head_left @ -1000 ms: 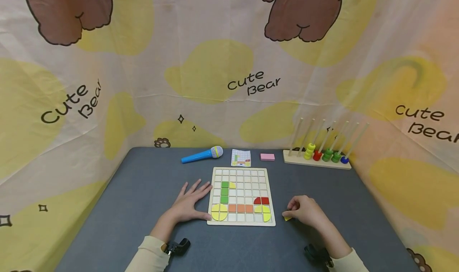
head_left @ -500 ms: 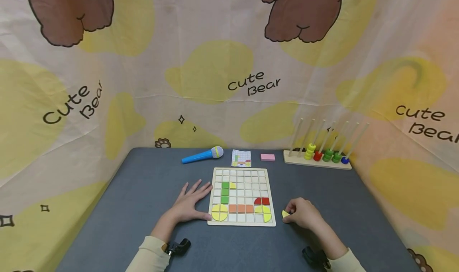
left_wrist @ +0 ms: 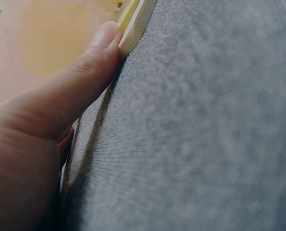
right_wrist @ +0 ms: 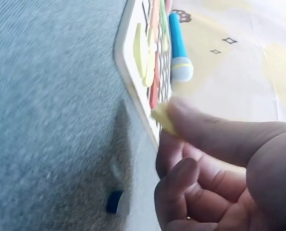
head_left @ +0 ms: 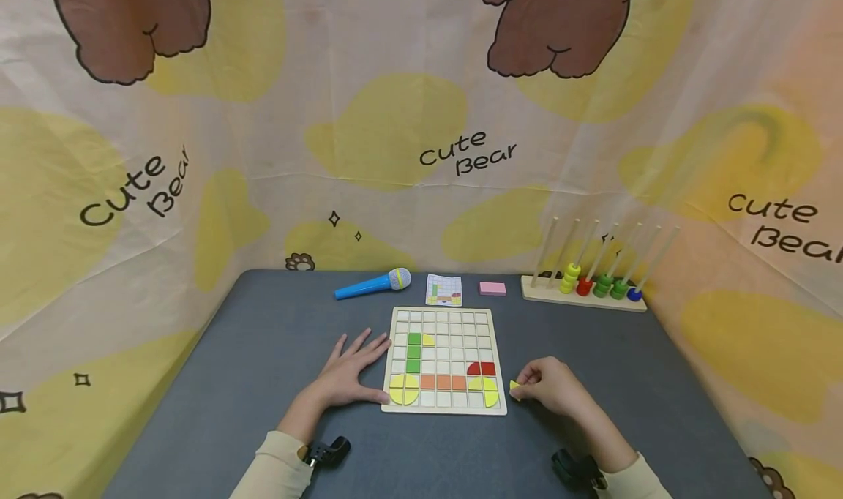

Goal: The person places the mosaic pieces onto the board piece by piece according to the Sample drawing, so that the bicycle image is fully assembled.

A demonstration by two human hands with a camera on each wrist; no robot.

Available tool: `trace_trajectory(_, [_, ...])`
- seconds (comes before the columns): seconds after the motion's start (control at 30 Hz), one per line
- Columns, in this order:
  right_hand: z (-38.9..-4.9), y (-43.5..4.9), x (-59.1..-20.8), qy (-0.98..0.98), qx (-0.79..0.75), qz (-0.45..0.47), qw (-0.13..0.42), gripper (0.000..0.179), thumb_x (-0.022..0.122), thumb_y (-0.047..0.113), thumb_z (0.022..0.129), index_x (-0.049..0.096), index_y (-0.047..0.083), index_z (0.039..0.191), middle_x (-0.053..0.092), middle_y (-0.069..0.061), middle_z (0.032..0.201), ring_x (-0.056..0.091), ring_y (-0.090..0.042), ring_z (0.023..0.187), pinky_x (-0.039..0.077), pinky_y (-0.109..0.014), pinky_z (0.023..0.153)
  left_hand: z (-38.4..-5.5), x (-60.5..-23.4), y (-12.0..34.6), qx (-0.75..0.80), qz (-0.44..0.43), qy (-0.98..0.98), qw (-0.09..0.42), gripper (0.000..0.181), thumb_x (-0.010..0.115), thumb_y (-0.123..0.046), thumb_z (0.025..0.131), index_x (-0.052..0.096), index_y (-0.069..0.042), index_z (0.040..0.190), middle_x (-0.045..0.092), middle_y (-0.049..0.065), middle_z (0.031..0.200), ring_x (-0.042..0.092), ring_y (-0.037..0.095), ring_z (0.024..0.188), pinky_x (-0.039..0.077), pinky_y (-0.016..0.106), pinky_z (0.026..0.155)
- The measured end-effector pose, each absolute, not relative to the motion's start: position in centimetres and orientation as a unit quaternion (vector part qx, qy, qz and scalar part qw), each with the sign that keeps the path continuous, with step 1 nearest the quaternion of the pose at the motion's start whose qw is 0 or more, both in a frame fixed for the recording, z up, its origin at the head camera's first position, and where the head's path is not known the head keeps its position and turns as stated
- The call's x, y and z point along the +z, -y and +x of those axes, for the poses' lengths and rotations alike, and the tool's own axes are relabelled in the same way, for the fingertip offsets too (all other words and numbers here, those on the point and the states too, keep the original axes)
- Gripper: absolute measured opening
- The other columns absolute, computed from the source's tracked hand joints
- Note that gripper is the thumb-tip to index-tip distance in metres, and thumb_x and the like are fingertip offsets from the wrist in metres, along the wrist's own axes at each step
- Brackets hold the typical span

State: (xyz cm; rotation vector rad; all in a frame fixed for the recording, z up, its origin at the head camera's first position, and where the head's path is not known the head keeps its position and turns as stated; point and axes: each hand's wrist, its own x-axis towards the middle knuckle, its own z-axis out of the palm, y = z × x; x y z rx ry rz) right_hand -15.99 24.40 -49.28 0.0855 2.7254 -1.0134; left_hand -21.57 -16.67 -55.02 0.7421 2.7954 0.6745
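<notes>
My right hand [head_left: 546, 386] pinches a small yellow tile [head_left: 514, 388] between thumb and fingertips, just off the right edge of a wooden grid board [head_left: 454, 411]. The right wrist view shows the yellow tile [right_wrist: 163, 119] poking out past the thumb, partly hidden by it. My left hand [head_left: 349, 374] lies spread at the board's left side, its thumb and fingertips at the edge. In the left wrist view the thumb [left_wrist: 85, 72] rests against the board's corner. On the board lie green squares [head_left: 413, 353], orange squares [head_left: 443, 383], red tiles [head_left: 481, 368] and yellow rounded tiles [head_left: 403, 390].
Behind the board are a blue toy microphone [head_left: 372, 284], a printed pattern card [head_left: 444, 290] and a pink block [head_left: 492, 288]. A wooden bead counter [head_left: 583, 295] with upright rods stands at the back right. A printed cloth [head_left: 375, 133] hangs behind the grey table [head_left: 448, 462].
My right hand has shifted left toward the board with the yellow tile, which shows more between the fingers than at first. My left hand has stayed at the board's edge.
</notes>
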Motion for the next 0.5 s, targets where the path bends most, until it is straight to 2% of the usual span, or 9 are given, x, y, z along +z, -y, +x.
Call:
trace_trajectory(0.33, [-16.3,-22.6,-49.1,-0.926,-0.364,0.0,0.101,0.017,0.089,0.023,0.077,0.073,0.016,0.074,0.061,0.002,0.066,0.052,-0.017,0.068,0.04,-0.03,0.06,-21.5,-55.4,16.6,0.238,0.259,-0.934,0.064,0.111,0.073,-0.078,0.07,0.033,-0.026,0.16,0.029,-0.004,0.167,0.012,0.033,0.157,-0.003,0.065,0.121])
trace_trajectory(0.5, [-16.4,-21.1,-49.4,-0.926,-0.365,-0.017,0.093,0.013,0.087,0.023,0.079,0.075,0.019,0.074,0.062,0.004,0.067,0.051,-0.017,0.069,0.041,-0.029,0.06,-21.5,-55.3,16.7,0.23,0.257,-0.936,0.07,0.111,0.072,-0.079,0.071,0.03,-0.029,0.16,0.027,-0.006,0.167,0.01,0.03,0.158,-0.004,0.062,0.122])
